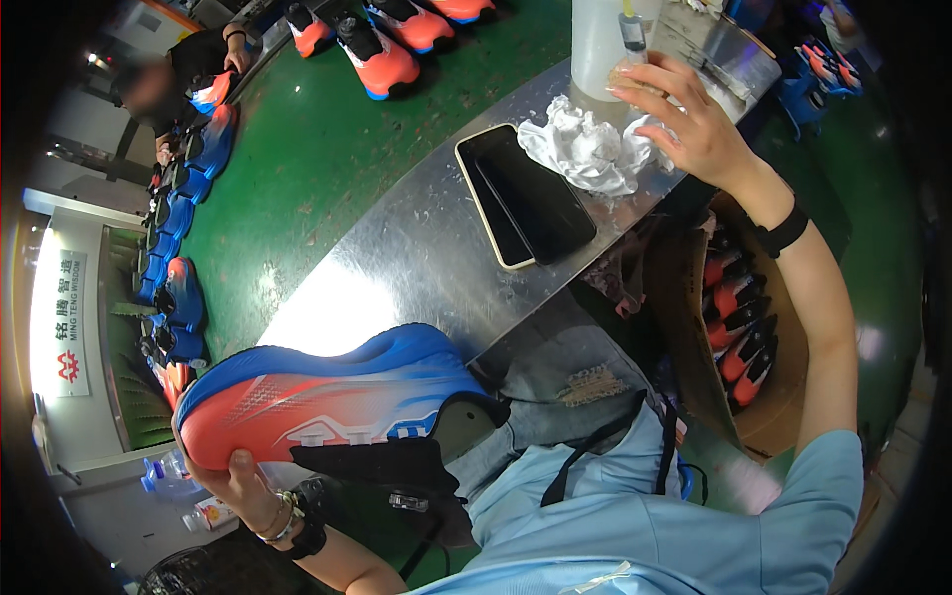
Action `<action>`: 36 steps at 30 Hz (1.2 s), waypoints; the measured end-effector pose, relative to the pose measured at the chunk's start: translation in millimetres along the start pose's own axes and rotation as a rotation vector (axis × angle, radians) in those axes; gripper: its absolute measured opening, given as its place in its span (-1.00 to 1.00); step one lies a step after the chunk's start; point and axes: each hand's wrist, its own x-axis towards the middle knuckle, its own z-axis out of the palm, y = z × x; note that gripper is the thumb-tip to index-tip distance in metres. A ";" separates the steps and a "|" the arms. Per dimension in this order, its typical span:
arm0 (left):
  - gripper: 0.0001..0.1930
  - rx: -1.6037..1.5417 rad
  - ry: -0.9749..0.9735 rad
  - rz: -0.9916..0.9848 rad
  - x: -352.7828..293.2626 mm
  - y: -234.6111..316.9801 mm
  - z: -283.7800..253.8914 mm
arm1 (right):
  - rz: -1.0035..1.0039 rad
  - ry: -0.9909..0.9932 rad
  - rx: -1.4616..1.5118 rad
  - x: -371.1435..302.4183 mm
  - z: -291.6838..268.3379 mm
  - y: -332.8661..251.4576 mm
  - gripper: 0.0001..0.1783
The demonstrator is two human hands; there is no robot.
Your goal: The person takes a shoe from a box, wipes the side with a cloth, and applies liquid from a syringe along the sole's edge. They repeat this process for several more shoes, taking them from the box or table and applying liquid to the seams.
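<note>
My left hand [233,481] grips a running shoe [337,402] by its toe. The shoe lies on its side with its blue sole turned up; the upper fades from orange-red to white and blue, with a black collar. Over at the back right, my right hand [694,124] has its thumb and fingers at the lower end of a small clear syringe [633,35] with a yellow tip pointing up. The syringe is in front of a white plastic container [595,50]. Below that hand is a crumpled white cloth [585,149].
Two dark phones [526,198] lie overlapping on the metal bench [397,238]. A cardboard box [684,327] of shoes stands at the right. More orange and blue shoes [382,64] sit on the green surface and along the left. Another person's hand [238,55] is at the far left.
</note>
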 end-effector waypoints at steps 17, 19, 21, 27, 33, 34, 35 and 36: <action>-0.29 -0.017 0.151 0.088 24.1 12.2 85.3 | 0.691 0.051 0.955 -42.8 7.9 -97.9 -0.38; -0.26 -0.121 0.123 0.134 38.8 23.5 102.9 | 0.678 0.012 0.962 -42.4 8.2 -104.9 -0.40; -0.21 -0.110 0.040 0.160 43.4 29.3 112.5 | 0.801 0.084 1.105 -38.4 3.4 -110.9 -0.41; -0.18 -0.083 0.004 0.217 54.3 34.9 121.0 | 0.819 0.086 1.238 -33.5 -10.8 -112.2 -0.55; -0.18 -0.099 0.011 0.254 60.7 37.5 117.2 | 0.863 0.368 1.418 -20.8 -6.0 -118.5 -0.47; -0.24 -0.136 -0.048 0.223 61.4 41.2 117.2 | 0.876 0.381 1.427 -11.7 -11.3 -121.2 -0.42; -0.29 -0.170 -0.106 0.192 63.0 44.9 117.3 | 0.922 0.405 1.424 0.9 -22.3 -126.8 -0.34; -0.35 -0.197 -0.166 0.230 67.4 50.4 120.0 | 0.803 0.479 1.495 8.3 -28.5 -130.7 -0.22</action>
